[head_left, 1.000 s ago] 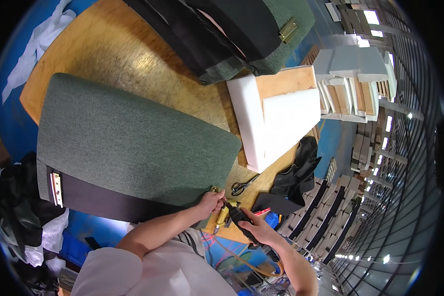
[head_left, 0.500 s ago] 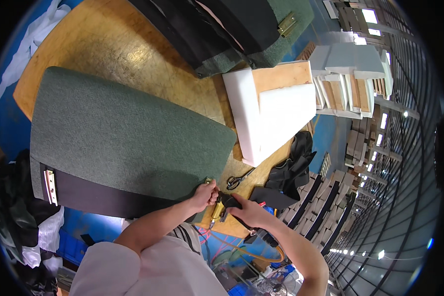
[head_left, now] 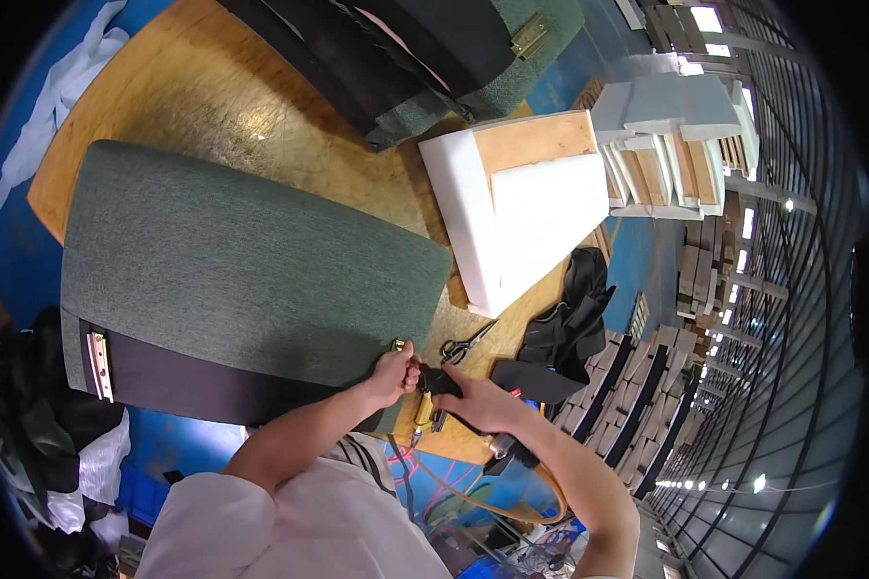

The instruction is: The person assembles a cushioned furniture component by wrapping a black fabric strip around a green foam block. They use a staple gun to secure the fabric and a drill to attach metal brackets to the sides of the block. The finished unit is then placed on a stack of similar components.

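A grey-green fabric-covered panel (head_left: 251, 261) lies on the table with a black cloth strip (head_left: 212, 398) along its near side. My left hand (head_left: 392, 375) is closed at the panel's near right corner, against a small brass-coloured metal bracket (head_left: 399, 344); what its fingers pinch is hidden. My right hand (head_left: 481, 403) grips a black air-powered screwdriver (head_left: 440, 380), its front end close to my left fingers. An orange hose (head_left: 553, 490) runs from the tool's rear. Another metal bracket (head_left: 98, 367) sits at the panel's left end.
Scissors (head_left: 465, 344) and a yellow-handled tool (head_left: 423, 413) lie on the wooden table (head_left: 212, 106) near my hands. Beyond are a white foam-covered frame (head_left: 463, 222), black cloth (head_left: 579, 309) and another green-and-black panel (head_left: 497, 92). Stacked foam pieces (head_left: 666, 106) stand farther right.
The view has shifted slightly, moving most things a little left in the picture. Both hands stay at the same panel corner, and the right hand still grips the screwdriver.
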Available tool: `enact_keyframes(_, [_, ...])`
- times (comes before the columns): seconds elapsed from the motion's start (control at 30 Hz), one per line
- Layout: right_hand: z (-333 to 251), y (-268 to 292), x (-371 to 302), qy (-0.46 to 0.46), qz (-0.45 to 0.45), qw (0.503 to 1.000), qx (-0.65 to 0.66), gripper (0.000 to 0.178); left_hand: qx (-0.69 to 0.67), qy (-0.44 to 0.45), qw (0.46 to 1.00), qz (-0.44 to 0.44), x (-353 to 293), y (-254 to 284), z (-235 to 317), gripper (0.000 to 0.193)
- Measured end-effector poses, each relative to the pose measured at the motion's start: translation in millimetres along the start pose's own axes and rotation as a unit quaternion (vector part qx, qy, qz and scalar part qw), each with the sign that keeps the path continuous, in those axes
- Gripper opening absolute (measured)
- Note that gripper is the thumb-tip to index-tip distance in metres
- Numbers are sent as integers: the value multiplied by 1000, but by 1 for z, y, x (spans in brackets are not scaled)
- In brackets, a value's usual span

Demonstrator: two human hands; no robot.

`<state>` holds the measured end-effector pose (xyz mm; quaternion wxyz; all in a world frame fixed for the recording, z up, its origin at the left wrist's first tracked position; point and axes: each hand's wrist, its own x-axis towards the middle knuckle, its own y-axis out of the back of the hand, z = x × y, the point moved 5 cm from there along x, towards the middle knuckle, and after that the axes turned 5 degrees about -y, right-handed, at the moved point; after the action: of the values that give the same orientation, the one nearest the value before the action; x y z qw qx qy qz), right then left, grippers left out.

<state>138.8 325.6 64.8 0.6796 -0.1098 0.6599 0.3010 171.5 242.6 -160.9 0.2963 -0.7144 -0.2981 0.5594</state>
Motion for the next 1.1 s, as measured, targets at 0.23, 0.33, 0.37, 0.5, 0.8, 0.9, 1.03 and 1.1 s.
enact_keyframes(0.23, [44,-81,-49,11,-18,998,51,84,145,112,983,30,-59,32,-73,45])
enact_keyframes(0.33, [48,-106,-38,26,-7,994,109,86,193,85,977,22,-60,45,-71,47])
enact_keyframes(0.37, [45,-107,-37,14,-10,992,123,85,188,73,979,18,-59,48,-69,46])
enact_keyframes(0.5, [44,-109,-37,14,15,985,169,83,194,42,979,39,-57,40,-59,45])
enact_keyframes(0.8, [62,-126,-4,26,50,977,206,77,212,55,974,61,-50,54,-51,46])
enact_keyframes(0.9, [29,-90,-14,-87,-105,930,341,67,172,50,983,42,-45,53,-51,46])
enact_keyframes(1.03, [22,-71,-6,-85,-100,962,240,59,99,37,994,14,-46,51,-53,45])
enact_keyframes(1.1, [19,-75,-2,-55,-61,983,167,60,95,54,994,20,-43,54,-55,45])
